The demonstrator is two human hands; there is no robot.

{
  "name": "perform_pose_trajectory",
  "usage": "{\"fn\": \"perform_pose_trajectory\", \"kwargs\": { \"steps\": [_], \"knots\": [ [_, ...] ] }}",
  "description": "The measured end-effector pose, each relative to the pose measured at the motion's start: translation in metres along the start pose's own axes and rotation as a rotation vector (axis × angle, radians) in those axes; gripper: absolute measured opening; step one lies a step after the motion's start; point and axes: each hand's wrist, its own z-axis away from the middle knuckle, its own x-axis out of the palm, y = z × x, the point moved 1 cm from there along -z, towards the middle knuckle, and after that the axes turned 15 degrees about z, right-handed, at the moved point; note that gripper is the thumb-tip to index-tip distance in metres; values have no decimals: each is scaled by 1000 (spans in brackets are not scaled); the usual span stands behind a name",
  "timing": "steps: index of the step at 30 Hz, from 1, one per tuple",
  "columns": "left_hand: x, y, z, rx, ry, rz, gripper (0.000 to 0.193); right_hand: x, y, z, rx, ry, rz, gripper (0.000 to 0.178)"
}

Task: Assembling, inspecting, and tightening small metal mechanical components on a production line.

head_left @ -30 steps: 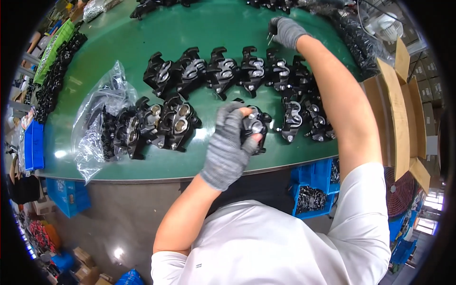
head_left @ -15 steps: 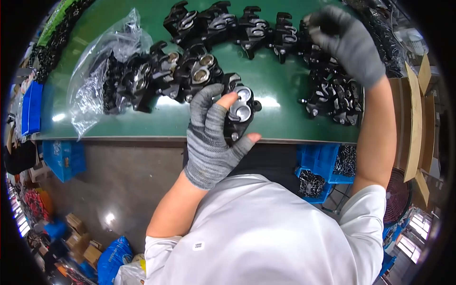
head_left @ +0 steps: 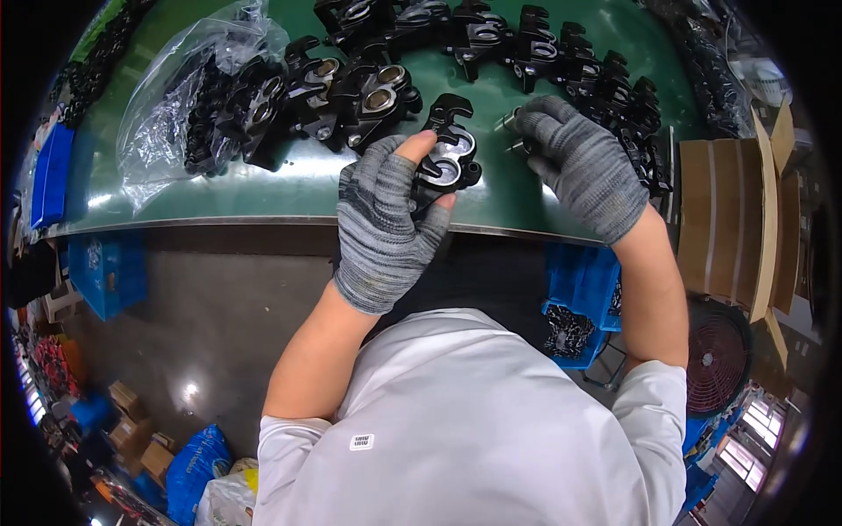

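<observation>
My left hand, in a grey knit glove with bare fingertips, is closed on a black brake caliper. The caliper has a hooked upper end and two round silver bores facing up. To its right, my gloved right hand is closed around small shiny round metal pieces, which stick out past its fingertips. Their exact kind I cannot make out. A gap separates the right fingers from the caliper. Left of the held caliper lies another caliper with two round bores.
Several black calipers line the far side of the green table and curve down its right side. A clear plastic bag lies at the left. Blue bins with small parts stand below the front edge. An open carton is at the right.
My right hand has come from the far right calipers toward the middle, now with shiny metal pieces in its fingers. My left hand still holds the caliper, whose hooked end shows more.
</observation>
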Motion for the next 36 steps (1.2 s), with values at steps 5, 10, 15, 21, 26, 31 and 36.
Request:
{"fn": "perform_pose_trajectory", "kwargs": {
  "steps": [5, 10, 15, 21, 26, 31, 36],
  "knots": [
    [1, -6, 6, 104, 16, -35, 70, -6, -3, 11, 73, 127, 15, 27],
    [5, -7, 11, 103, 55, -25, 72, 8, -9, 12, -55, 287, 355, 28],
    [3, -7, 8, 35, 16, -36, 73, -1, -16, 11, -30, 297, 373, 24],
    [3, -11, 8, 9, 21, 45, 74, -36, -38, -14, -30, 156, -223, 22],
    [5, -16, 6, 79, 6, 69, 73, -23, -38, -30, -87, -92, -286, 24],
    [3, -9, 5, 59, -6, 43, 74, -13, -39, -30, -144, -68, -293, 24],
    [3, -8, 7, 22, 26, 41, 70, -33, -43, -26, -36, -52, -407, 27]
  ]
}}
